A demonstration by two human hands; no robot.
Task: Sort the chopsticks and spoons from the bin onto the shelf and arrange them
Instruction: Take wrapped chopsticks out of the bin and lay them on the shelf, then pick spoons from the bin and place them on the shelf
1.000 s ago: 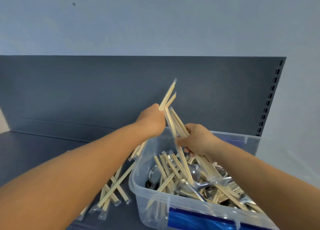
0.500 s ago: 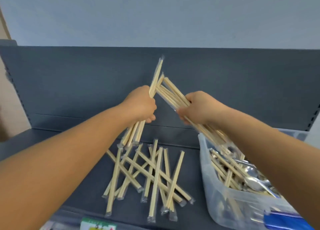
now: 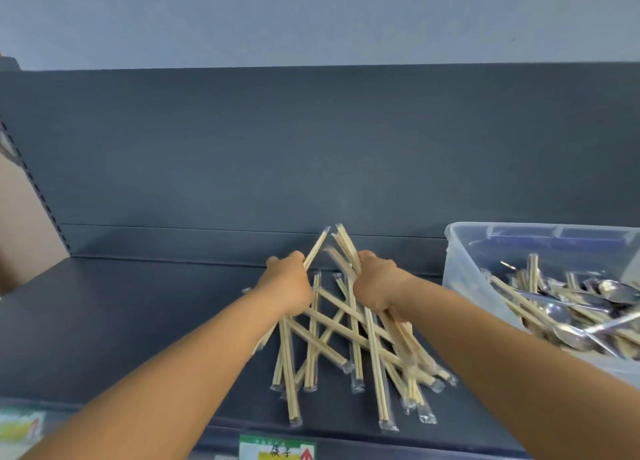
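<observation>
Both hands have been lowered since the earlier frames, from above the bin down to the shelf, and each is now held low over the pile of wrapped chopsticks lying there. A small bundle of chopsticks is clamped in the left hand, its upper ends tilted up and to the right; its lower ends are hidden under the forearm, so their number cannot be told. A thicker bundle is gripped in the right hand, its tips leaning left so that the two bundles nearly meet in a peak above the knuckles. The lower ends of the right-hand bundle appear to reach down into the pile, though contact is not clear from this angle. The pile is spread crosswise on the dark shelf, between the two forearms, with several sleeves reaching towards the front edge. The clear plastic bin is set on the shelf at the right, just beside the pile, and metal spoons mixed with more chopsticks are seen inside it. A price label is fixed to the shelf's front edge.
</observation>
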